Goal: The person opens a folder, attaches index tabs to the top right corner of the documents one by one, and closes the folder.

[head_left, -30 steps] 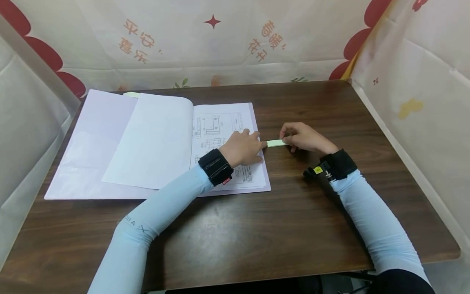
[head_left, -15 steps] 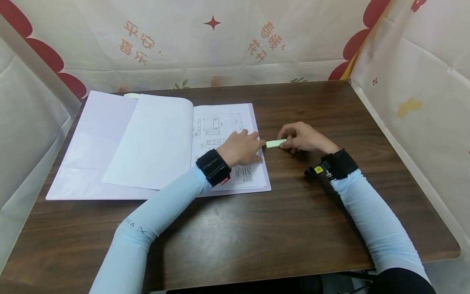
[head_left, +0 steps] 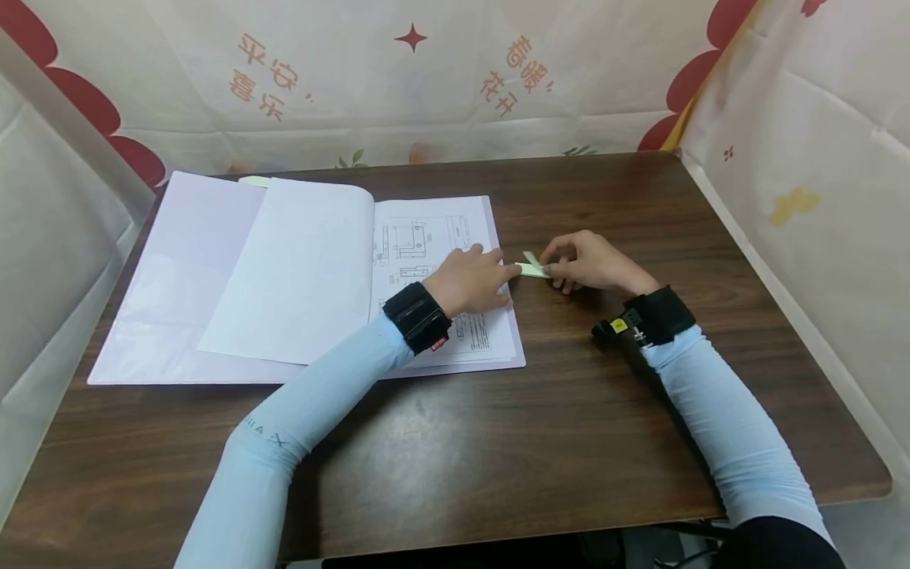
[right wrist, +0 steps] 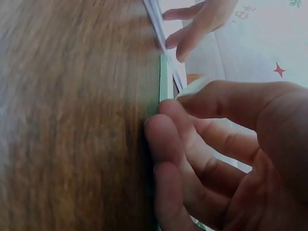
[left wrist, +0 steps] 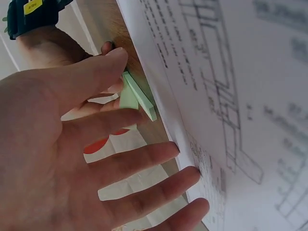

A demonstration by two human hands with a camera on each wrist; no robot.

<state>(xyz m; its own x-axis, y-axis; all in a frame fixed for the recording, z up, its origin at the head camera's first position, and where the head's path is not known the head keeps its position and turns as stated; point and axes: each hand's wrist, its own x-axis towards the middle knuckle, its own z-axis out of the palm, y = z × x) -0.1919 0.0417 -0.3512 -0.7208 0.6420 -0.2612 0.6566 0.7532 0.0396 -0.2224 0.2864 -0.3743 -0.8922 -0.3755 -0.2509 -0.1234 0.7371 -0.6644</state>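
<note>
Pale-green paper strips [head_left: 532,270] in a pinch of the right hand [head_left: 590,261] — left hand [head_left: 469,281] straight-fingered over the booklet [head_left: 302,269].

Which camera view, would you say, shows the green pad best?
The left wrist view: the pad appears larger there, with its lifted sheet distinct, though partly covered. The head view shows it small; the right wrist view shows its narrow side, the near end hidden by the right hand.

Pale printed sheeting [head_left: 455,87] backs a brown table [head_left: 455,458].
</note>
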